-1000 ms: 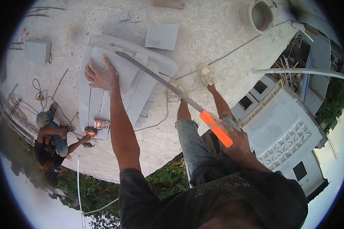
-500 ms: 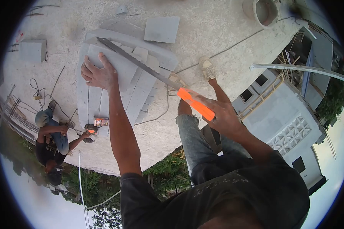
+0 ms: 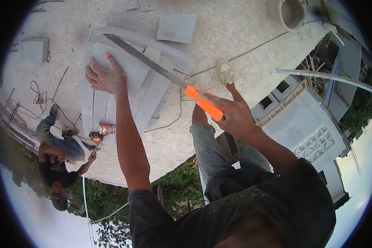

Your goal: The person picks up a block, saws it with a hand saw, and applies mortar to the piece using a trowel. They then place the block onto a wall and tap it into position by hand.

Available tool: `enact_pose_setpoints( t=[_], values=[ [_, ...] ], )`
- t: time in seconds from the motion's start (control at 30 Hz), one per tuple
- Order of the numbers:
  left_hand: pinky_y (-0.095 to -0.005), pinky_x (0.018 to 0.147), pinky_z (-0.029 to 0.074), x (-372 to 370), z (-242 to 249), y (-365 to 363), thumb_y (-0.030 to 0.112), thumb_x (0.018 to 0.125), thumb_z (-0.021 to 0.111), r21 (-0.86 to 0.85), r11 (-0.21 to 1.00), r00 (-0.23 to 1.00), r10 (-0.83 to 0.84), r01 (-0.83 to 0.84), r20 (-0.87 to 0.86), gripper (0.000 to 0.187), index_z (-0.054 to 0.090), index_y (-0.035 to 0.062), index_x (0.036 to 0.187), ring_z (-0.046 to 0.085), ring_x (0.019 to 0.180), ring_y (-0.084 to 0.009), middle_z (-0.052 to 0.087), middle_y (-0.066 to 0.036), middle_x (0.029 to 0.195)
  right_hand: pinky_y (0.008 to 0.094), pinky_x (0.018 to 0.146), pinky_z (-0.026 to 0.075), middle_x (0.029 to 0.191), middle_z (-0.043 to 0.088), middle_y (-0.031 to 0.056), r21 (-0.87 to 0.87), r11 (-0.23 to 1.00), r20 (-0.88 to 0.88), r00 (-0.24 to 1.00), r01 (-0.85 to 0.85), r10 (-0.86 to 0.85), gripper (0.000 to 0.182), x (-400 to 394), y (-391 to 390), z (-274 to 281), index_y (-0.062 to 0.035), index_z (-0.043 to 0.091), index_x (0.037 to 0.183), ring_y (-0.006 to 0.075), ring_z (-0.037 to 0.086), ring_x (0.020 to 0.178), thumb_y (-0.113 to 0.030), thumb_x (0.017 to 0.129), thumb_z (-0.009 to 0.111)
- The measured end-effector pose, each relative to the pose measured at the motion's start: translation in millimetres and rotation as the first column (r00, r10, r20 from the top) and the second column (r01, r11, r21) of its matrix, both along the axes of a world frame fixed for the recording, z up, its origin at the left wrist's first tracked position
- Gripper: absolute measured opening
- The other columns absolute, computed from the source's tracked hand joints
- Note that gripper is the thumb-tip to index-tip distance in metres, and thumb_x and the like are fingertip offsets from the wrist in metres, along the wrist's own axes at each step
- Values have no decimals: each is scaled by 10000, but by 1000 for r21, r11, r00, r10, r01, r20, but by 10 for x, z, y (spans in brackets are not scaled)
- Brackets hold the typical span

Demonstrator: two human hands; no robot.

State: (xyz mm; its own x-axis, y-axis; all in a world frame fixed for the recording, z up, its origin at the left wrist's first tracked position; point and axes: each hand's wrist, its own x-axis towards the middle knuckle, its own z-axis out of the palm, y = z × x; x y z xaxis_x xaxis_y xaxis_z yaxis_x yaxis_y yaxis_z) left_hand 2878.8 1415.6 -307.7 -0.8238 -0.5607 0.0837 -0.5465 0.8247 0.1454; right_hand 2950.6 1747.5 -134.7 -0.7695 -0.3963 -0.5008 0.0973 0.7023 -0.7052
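Note:
A handsaw with an orange handle is in my right hand, whose fingers wrap round the grip. Its dark toothed blade slants up and left across a grey block. On the left part of that block rests my left hand, palm down with fingers spread. More grey blocks and slabs lie beneath and beside it. Near their lower end are a tape measure and a small orange and white box.
Another person crouches at the lower left, one arm reaching toward the blocks. A bucket stands at the upper right. Loose slabs, a block and cables lie on the concrete floor. The floor's edge drops to greenery.
My right hand and the saw have moved slightly up and left. My left hand stays on the block. The other person's arm has drawn back from the tape measure.

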Motion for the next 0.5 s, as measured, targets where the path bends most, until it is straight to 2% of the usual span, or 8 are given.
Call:
enact_pose_setpoints(
  t=[0.07, 0.13, 0.23, 0.33, 0.4, 0.5],
  values=[
    [-553, 1025, 313, 3, -28, -24, 643, 928, 521, -17, 1000, 999, -8, 7, -34, 671, 471, 179, 1411, 346, 1362, -302, 450, -139, 1401, 405, 750, 567, 937, 703, 119, 29, 1000, 76, 997, 3, -6, 606, -261, -251, -305, -191, 494, 1439, 299, 686, 831, -150, 864, 682],
    [-549, 1025, 311, 20, -41, -24, 641, 930, 520, -21, 1000, 999, -13, 12, -32, 671, 472, 176, 1410, 347, 1361, -300, 450, -133, 1399, 437, 767, 550, 875, 664, 134, 3, 999, 68, 997, 35, -35, 620, -368, -546, -1086, -195, 472, 1449, 320, 662, 765, -156, 869, 687],
    [-547, 1032, 306, 20, -23, -29, 635, 934, 522, -15, 1000, 1000, -3, 3, -14, 667, 471, 173, 1412, 344, 1363, -298, 449, -126, 1403, 470, 791, 532, 874, 655, 130, -51, 992, -54, 991, 118, -121, 630, -326, -667, -1328, -198, 456, 1458, 339, 648, 773, -170, 874, 689],
    [-553, 1047, 303, -57, 0, 8, 625, 935, 529, -2, 1000, 1000, -5, 5, -13, 665, 470, 169, 1415, 334, 1372, -300, 446, -125, 1411, 443, 744, 546, 867, 656, 98, 4, 980, -84, 977, 199, -198, 622, -91, -224, -1398, -207, 466, 1451, 312, 654, 812, -169, 874, 694],
    [-551, 1061, 305, -2, 10, -24, 618, 936, 535, 5, 1000, 1000, 0, 0, 16, 670, 463, 164, 1423, 322, 1383, -303, 437, -127, 1423, 399, 676, 553, 905, 655, 57, 60, 984, -185, 970, 169, -155, 603, -40, 115, -1274, -239, 478, 1446, 267, 658, 833, -164, 883, 681],
    [-546, 1072, 325, 33, -30, -86, 609, 930, 554, 53, 997, 994, -53, 59, -100, 694, 446, 152, 1441, 341, 1378, -315, 427, -152, 1419, 363, 609, 548, 906, 619, 21, 407, 914, -369, 915, 0, 164, 620, 100, 575, -1485, -282, 491, 1440, 212, 652, 789, -120, 865, 660]
  ],
)
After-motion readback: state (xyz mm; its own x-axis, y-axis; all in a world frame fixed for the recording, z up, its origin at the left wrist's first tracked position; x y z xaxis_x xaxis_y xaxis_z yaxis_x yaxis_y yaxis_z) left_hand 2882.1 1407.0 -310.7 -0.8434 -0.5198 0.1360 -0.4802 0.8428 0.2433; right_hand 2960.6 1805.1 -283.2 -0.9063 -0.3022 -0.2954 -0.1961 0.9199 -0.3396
